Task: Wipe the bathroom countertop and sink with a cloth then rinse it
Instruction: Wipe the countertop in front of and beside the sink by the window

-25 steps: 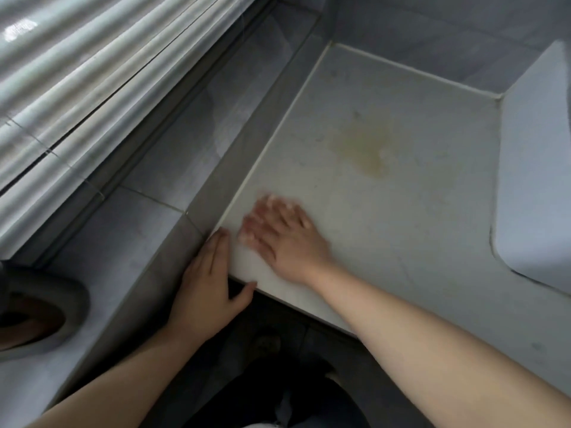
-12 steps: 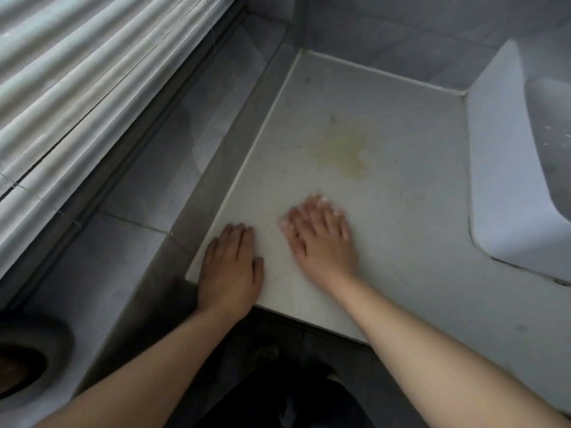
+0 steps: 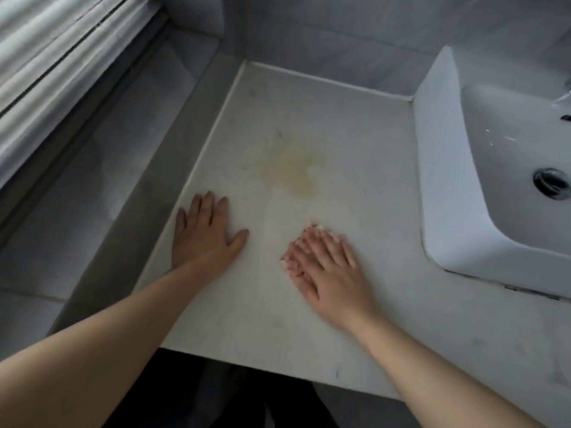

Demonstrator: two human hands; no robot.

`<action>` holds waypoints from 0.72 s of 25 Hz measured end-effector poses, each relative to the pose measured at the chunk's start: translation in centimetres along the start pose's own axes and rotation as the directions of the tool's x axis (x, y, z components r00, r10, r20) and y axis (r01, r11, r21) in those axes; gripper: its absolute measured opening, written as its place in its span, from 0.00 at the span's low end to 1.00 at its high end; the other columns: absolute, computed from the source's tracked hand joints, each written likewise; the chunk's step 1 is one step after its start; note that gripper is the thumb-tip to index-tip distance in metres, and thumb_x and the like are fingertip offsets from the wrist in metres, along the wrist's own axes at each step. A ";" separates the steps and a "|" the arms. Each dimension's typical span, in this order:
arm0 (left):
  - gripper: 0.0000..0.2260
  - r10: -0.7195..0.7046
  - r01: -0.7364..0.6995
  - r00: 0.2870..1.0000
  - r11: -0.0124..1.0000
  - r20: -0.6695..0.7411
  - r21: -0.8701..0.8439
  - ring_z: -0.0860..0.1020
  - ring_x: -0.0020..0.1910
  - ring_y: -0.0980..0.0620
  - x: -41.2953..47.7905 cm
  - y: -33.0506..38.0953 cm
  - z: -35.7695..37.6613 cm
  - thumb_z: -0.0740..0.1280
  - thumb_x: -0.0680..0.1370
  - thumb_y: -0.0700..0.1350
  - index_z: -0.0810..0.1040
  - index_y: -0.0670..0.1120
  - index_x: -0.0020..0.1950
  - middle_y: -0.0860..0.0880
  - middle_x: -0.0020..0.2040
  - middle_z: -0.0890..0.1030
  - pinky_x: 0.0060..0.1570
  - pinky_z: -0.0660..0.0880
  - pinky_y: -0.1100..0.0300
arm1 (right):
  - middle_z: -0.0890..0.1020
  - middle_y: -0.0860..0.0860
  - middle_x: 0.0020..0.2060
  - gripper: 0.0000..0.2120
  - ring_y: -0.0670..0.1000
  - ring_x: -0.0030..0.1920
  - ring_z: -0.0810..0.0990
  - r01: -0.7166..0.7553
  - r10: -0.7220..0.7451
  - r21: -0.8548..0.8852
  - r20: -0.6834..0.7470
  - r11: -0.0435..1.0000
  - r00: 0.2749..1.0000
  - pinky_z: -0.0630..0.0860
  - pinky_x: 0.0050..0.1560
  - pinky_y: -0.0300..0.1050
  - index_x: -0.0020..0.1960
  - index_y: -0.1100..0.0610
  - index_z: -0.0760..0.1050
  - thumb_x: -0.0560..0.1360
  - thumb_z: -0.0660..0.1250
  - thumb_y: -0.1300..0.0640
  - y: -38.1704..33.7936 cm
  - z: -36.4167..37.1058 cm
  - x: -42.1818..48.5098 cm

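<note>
A white countertop (image 3: 355,156) fills the middle of the view, with a yellowish stain (image 3: 298,169) near its centre. My left hand (image 3: 205,234) lies flat on the counter's left side, fingers straight, thumb spread. My right hand (image 3: 329,267) lies flat further right, fingers straight and blurred, just below the stain. Neither hand holds anything, and no cloth is in view. A white vessel sink (image 3: 448,193) stands on the counter at the right, with a round metal drain (image 3: 551,182) in its basin.
Grey tiled walls (image 3: 340,38) close off the back and left of the counter. White ribbed blinds (image 3: 46,66) hang at the upper left over a grey ledge (image 3: 92,186). Part of a tap (image 3: 565,100) shows at the right edge. A dark floor lies below the counter's front edge.
My left hand came off the counter's left corner edge and now lies flat on top. My right hand slid to the right across the surface. The view swung right, bringing in the sink.
</note>
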State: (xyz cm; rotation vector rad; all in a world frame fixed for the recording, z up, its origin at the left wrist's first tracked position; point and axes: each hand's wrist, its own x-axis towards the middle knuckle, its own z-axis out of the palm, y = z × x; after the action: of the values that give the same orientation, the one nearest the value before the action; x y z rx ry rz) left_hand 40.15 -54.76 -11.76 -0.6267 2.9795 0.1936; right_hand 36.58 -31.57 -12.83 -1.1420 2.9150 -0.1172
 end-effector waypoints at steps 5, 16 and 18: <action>0.42 -0.052 0.055 0.998 0.996 -0.044 0.064 0.46 0.76 0.48 0.7 0.4 0.3 0.38 0.66 0.68 0.50 0.48 0.76 0.47 0.77 0.51 0.71 0.42 0.50 | 0.65 0.58 0.72 0.25 0.62 0.72 0.60 -0.610 0.612 0.049 -0.064 0.791 0.789 0.55 0.71 0.62 0.71 0.53 0.66 0.79 0.48 0.46 9.3 -1.0 6.4; 0.45 -0.111 0.112 0.994 0.989 -0.015 0.092 0.46 0.76 0.46 0.9 0.6 0.0 0.36 0.65 0.68 0.48 0.44 0.76 0.43 0.77 0.49 0.71 0.42 0.53 | 0.60 0.57 0.74 0.25 0.60 0.74 0.54 -0.510 0.514 0.121 0.003 0.851 0.858 0.48 0.72 0.60 0.73 0.53 0.61 0.79 0.47 0.47 7.5 -0.8 12.5; 0.44 -0.076 0.077 0.997 0.992 -0.019 0.095 0.50 0.75 0.45 0.9 0.2 0.0 0.39 0.67 0.68 0.52 0.43 0.76 0.43 0.76 0.53 0.71 0.44 0.52 | 0.71 0.58 0.68 0.26 0.62 0.69 0.66 -0.329 0.338 0.094 -0.123 0.940 0.933 0.59 0.69 0.64 0.68 0.55 0.70 0.75 0.50 0.47 2.9 -0.1 11.2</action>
State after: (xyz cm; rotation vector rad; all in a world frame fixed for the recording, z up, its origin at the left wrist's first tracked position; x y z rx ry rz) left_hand 39.22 -54.96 -11.86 -0.7322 2.9517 0.0404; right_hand 26.42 -37.01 -12.70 -0.6369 3.1439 -0.3043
